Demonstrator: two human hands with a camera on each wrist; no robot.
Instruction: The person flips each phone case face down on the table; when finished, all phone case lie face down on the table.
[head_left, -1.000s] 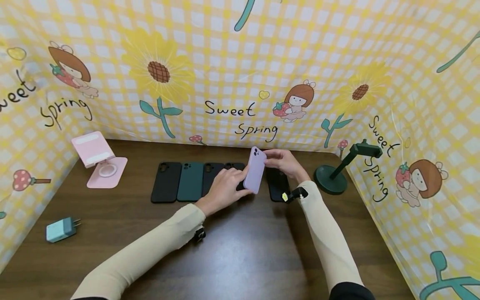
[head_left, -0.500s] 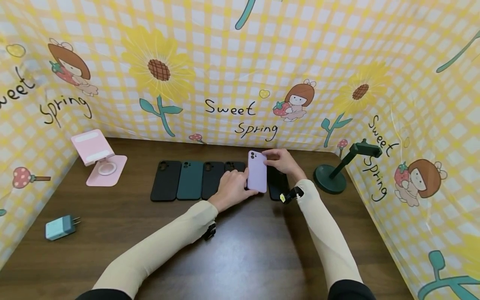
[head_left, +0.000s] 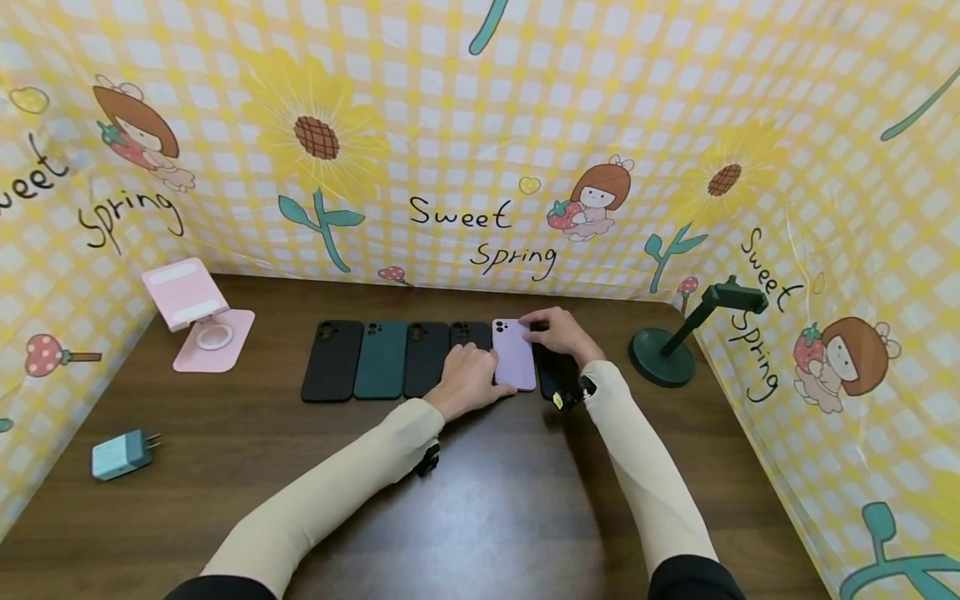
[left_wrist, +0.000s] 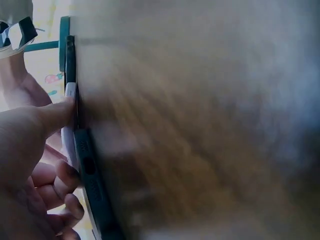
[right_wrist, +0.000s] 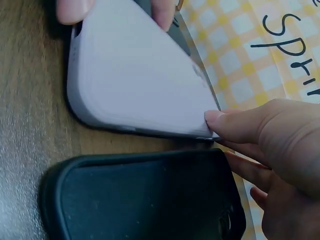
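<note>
A lilac phone case (head_left: 513, 358), camera cutouts at its top, lies at a slight tilt to the table in the right wrist view. My left hand (head_left: 472, 375) holds it by the lower left, the thumb at its bottom edge. With thumb and fingers my right hand (head_left: 558, 332) pinches its upper right corner. Right of it lies a black case (right_wrist: 145, 195), partly under my right hand. To the left, side by side, are a black case (head_left: 331, 360), a teal case (head_left: 380, 360) and two dark cases, the nearest of them partly hidden by my left hand.
A pink folding stand (head_left: 206, 325) is at the back left, with a light blue plug charger (head_left: 122, 455) in front of it. A dark green stand (head_left: 663, 357) rises at the right. Patterned cloth (head_left: 450, 125) walls the table's back and sides.
The lilac case has come down from a raised, tilted position into the row, between the dark cases. Both hands have lowered with it, the left moving slightly right.
</note>
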